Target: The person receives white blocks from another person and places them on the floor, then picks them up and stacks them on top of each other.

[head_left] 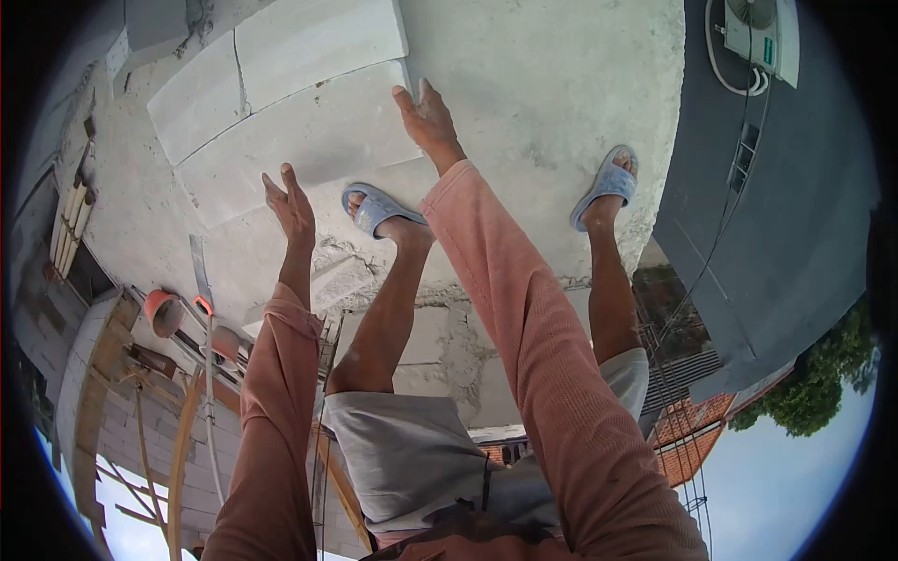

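My left hand (295,208) is held out with thumb and fingers apart, over the near side of a long pale grey concrete block (318,126). At the right end of that same block is my right hand (430,126), also spread, its fingertips overlapping the block's corner in this view. Nothing is held in either palm. Two more pale blocks, a shorter one (198,96) and a longer one (318,39), lie side by side against the first, with thin joints between them.
My sandalled feet, left (379,210) and right (610,182), stand on a rough concrete slab (552,93). Its right edge drops off beside a dark grey wall (776,196) carrying an air-conditioner unit (762,37). Orange buckets (164,313) and a flat metal blade (199,266) are at left.
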A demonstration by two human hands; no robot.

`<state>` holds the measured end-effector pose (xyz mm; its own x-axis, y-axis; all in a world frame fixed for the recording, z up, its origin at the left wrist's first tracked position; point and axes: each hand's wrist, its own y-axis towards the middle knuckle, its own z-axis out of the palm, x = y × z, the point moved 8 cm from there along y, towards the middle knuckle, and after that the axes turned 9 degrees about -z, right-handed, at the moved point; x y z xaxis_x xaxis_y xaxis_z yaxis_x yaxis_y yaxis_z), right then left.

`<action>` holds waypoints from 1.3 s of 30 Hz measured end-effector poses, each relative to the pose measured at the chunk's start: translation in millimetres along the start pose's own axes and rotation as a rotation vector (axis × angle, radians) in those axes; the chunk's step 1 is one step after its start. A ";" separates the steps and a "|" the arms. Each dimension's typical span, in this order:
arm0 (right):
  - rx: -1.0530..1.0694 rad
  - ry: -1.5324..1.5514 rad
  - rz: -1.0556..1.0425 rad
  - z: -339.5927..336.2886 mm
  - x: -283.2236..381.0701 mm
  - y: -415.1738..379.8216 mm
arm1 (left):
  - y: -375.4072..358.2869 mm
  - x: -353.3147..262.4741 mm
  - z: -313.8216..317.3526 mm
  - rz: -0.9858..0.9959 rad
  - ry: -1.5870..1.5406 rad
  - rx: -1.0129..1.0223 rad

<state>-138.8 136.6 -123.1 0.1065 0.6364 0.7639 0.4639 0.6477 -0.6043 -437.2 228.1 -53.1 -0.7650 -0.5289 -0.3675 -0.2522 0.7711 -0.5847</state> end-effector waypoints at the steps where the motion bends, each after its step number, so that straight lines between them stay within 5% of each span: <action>1: 0.035 0.036 0.025 -20.6 9.8 -14.6 | -43.4 -8.3 42.8 -0.087 -0.031 0.100; 6: 0.081 0.115 0.033 -184.3 -33.9 -73.5 | -264.2 -81.3 241.7 -0.093 0.002 0.761; 9: -0.229 0.185 0.122 -323.6 -129.7 -103.3 | -351.4 -142.8 323.5 0.102 0.226 0.942; 12: -0.666 0.396 0.125 -442.0 -242.5 -146.6 | -397.5 -192.0 380.0 0.175 0.301 1.059; 15: -0.783 0.823 0.255 -521.6 -333.1 -188.3 | -422.6 -241.9 423.5 0.237 0.428 0.947; 16: -0.895 0.552 0.138 -552.9 -357.3 -199.0 | -427.6 -262.2 445.2 0.293 0.450 0.947; 19: -0.779 0.264 0.285 -621.6 -410.2 -232.3 | -453.0 -308.7 531.2 0.414 0.531 0.974; 24: -0.737 0.247 0.385 -644.2 -469.3 -242.5 | -482.9 -365.1 638.3 0.846 0.895 0.931; 27: -0.742 0.509 0.433 -647.2 -474.9 -251.6 | -507.9 -388.8 685.8 0.984 0.879 1.016; 28: -0.768 0.652 0.485 -647.9 -466.1 -257.2 | -496.6 -384.0 711.7 0.846 0.881 1.062; 35: -0.927 1.355 0.531 -618.4 -499.4 -237.1 | -469.3 -353.3 855.8 0.879 0.969 0.997; 39: -0.943 1.516 0.529 -598.6 -560.7 -209.6 | -480.4 -326.4 875.7 0.544 0.993 1.075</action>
<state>230.6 -606.7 -289.4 0.7334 -0.5440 0.4076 0.3422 -0.2226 -0.9129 452.6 -280.3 -285.6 -0.7996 0.4913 -0.3454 0.3695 -0.0511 -0.9278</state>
